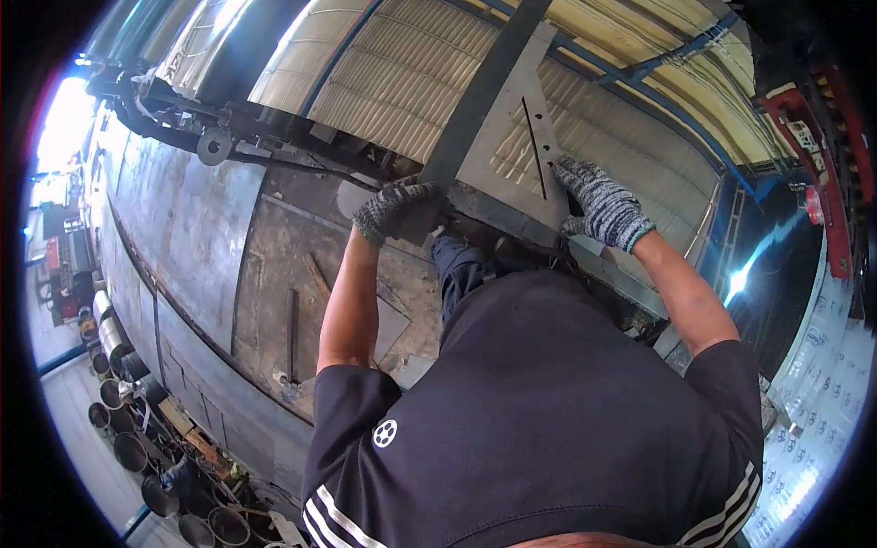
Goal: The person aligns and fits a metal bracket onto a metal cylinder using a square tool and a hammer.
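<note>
A flat grey metal plate with a long narrow slot and several small holes stands in front of my body. Along its left side runs a long dark metal strip, slanting up and away. My left hand, in a grey knitted glove, is closed around the near lower end of the strip. On the other side, my right hand wears a matching glove and grips the plate's right edge. Its fingertips reach onto the plate near the lower holes, with the thumb lower down, partly hidden.
Large metal sheets lie at left. A flat offcut and a thin bar rest on the dirty floor. Pipe ends are stacked lower left. Red equipment stands at right, beside plastic-wrapped material. Corrugated panels extend ahead.
</note>
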### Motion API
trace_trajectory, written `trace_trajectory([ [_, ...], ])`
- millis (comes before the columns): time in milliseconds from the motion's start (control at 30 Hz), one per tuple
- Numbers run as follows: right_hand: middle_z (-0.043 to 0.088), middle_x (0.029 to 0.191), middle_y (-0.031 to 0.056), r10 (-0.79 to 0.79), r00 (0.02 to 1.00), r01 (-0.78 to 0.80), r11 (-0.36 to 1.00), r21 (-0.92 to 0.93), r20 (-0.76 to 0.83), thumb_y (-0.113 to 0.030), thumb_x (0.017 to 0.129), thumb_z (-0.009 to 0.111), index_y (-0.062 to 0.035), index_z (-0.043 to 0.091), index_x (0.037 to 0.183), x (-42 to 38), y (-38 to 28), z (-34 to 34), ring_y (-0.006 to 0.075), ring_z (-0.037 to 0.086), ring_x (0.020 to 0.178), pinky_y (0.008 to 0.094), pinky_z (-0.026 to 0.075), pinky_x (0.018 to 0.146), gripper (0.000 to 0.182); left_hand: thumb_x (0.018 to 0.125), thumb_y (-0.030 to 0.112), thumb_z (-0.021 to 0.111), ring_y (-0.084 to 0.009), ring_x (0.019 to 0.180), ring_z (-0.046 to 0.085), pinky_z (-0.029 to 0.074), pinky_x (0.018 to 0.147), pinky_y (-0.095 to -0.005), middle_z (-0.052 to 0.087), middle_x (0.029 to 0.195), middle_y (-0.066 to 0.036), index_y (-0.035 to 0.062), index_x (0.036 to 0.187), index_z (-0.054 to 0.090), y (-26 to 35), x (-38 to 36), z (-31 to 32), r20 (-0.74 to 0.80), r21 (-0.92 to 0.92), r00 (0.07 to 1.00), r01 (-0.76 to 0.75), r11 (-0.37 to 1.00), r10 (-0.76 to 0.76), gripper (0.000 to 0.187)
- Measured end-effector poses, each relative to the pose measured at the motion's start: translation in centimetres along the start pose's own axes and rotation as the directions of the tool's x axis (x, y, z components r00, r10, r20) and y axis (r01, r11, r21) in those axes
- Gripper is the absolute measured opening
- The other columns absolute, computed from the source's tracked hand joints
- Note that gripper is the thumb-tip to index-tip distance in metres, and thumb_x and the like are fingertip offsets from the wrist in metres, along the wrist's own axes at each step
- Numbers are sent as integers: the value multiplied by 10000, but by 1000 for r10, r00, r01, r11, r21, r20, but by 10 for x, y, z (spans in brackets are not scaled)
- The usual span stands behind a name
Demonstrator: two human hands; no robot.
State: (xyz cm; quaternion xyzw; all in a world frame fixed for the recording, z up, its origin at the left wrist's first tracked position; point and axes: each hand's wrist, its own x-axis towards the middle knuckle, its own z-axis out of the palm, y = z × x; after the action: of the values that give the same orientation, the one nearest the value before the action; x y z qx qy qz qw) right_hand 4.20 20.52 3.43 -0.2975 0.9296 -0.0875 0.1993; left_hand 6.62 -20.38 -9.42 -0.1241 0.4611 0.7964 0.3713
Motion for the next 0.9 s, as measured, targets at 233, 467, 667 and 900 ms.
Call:
trace_trajectory([
  [233,364,1580,194,6,1000,-7,999,38,27,-350,745,828,-66,390,1520,2,6,2,391,389,1420,439,306,1205,935,954,253,680,-266,992,656,541,818,-414,673,1108,-120,54,1294,575,3,-3,13,8,38,999,-51,998,51,407],
  [467,392,1564,194,-45,994,47,999,18,-95,-378,744,821,-59,389,1519,0,20,25,411,423,1389,452,340,1184,943,928,266,690,-224,933,687,583,810,-379,694,1096,-115,7,1265,610,-8,5,-4,169,461,940,-341,819,296,432],
  [667,377,1582,152,18,1000,-18,999,30,-26,-300,766,815,-91,388,1525,-5,2,0,413,411,1403,438,349,1187,895,924,272,703,-272,930,679,578,805,-429,684,1104,-134,23,1285,585,0,-8,9,28,-21,999,-14,1000,15,454],
  [900,394,1568,175,20,999,-13,980,198,-34,-327,803,779,-64,391,1519,5,23,23,405,450,1370,426,364,1174,856,918,255,702,-264,924,684,569,798,-404,692,1086,-132,39,1234,623,-12,23,-28,197,439,950,-305,845,241,391],
])
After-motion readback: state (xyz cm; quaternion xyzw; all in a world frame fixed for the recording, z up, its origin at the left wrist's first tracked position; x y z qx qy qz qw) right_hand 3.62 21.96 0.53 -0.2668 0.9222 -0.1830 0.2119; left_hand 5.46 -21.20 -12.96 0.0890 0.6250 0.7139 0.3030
